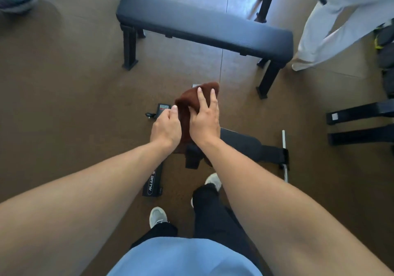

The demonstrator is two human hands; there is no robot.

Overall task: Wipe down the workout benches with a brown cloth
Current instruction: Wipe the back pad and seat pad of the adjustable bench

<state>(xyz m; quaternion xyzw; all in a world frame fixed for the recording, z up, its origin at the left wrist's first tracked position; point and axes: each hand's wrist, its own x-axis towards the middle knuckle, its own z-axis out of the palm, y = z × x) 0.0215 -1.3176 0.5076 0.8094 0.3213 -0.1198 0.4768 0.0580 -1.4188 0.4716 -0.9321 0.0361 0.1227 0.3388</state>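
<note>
Both hands, left hand [165,126], right hand [205,119], gripping brown cloth [191,100], flat bench [204,25] beyond

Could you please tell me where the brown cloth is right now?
In the head view, the brown terry cloth is at centre frame, held between the left hand and right hand, nearer than the black padded flat bench.

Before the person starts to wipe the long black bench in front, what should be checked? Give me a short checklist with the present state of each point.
1. Brown terry cloth held by both hands: ok, left hand pinches its edge, right hand lies over it.
2. Cloth folded into a flat pad: not ok, bunched.
3. Long black padded flat bench top free of objects: ok.
4. Path to the bench: not ok, a low black machine frame lies at the feet.
5. Bystander in white trousers clear of the bench's right end: cannot tell, very near.
6. Cloth damp: cannot tell.
</note>
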